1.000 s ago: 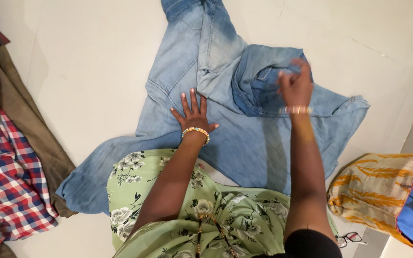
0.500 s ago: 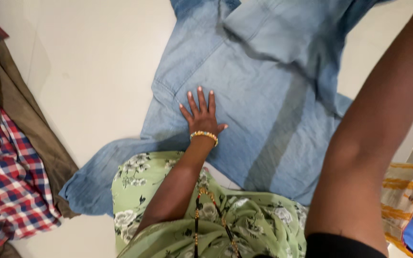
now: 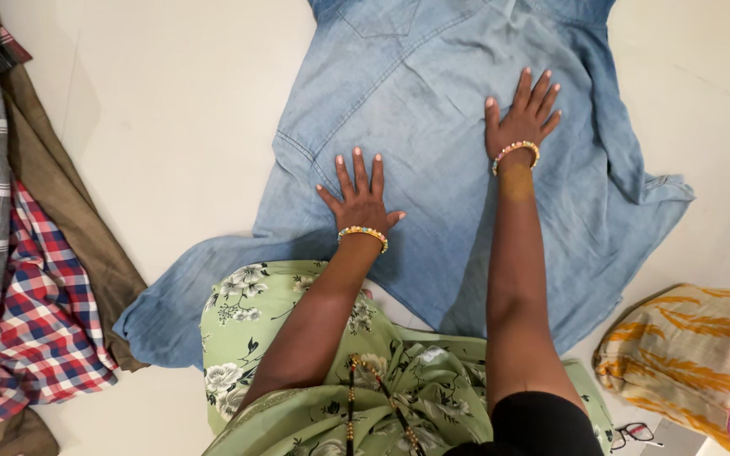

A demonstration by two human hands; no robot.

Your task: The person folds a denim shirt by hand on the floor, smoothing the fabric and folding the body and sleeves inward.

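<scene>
since a moment ago the right hand (image 3: 521,118) has come down from the air and now lies flat on the denim shirt (image 3: 458,169), fingers spread, beside the left hand (image 3: 359,198), also flat with fingers apart. the shirt lies spread on the pale floor (image 3: 171,127). it looks soft, limp and fairly light, best gripped at seams or hems. no containers in view.

Red checked cloth (image 3: 44,321) and brown cloth (image 3: 61,194) heaped along the floor's (image 3: 171,110) left edge; yellow patterned cloth (image 3: 686,346) and spectacles (image 3: 633,434) near lower right corner
</scene>
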